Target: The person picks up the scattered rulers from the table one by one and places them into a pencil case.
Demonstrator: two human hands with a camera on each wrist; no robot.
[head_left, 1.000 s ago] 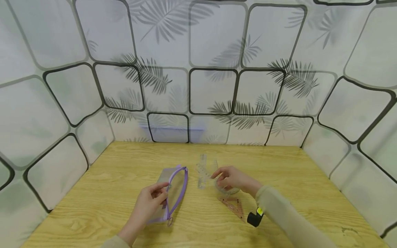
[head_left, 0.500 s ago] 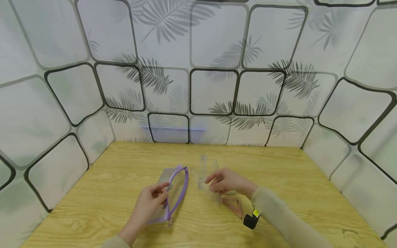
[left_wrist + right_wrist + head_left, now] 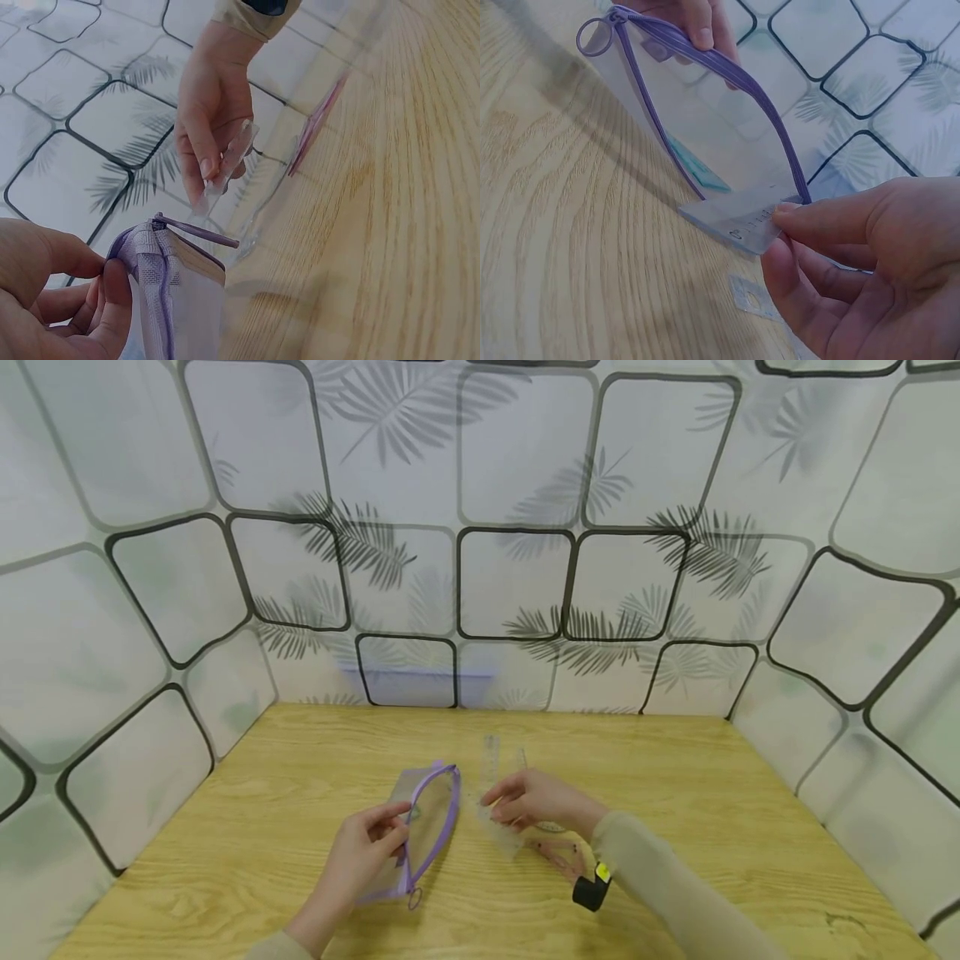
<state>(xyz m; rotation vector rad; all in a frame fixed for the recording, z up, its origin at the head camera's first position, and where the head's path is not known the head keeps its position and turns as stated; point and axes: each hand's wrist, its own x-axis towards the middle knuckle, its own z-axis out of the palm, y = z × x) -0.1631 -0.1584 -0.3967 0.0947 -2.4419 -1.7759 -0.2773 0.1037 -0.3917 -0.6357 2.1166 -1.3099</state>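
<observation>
My left hand (image 3: 363,847) pinches the near rim of a clear zip pouch (image 3: 453,810) with purple edging and holds its mouth wide. My right hand (image 3: 543,800) holds a clear plastic ruler (image 3: 742,219) between thumb and fingers, just right of the pouch. In the right wrist view, printed marks show on the ruler, and its far end is at the pouch's mouth. A teal piece (image 3: 694,165) shows through the pouch. Under and beside the right hand lie a clear protractor (image 3: 551,827) and a pinkish set square (image 3: 561,857).
Another clear ruler (image 3: 491,756) lies on the wooden table (image 3: 675,760), beyond the right hand. The edge of a further clear piece (image 3: 522,758) shows next to it. Patterned cloth (image 3: 517,585) walls off the back and both sides.
My right hand has moved left towards the pouch, bringing the clear ruler up off the other pieces. The left hand and pouch have stayed almost in place.
</observation>
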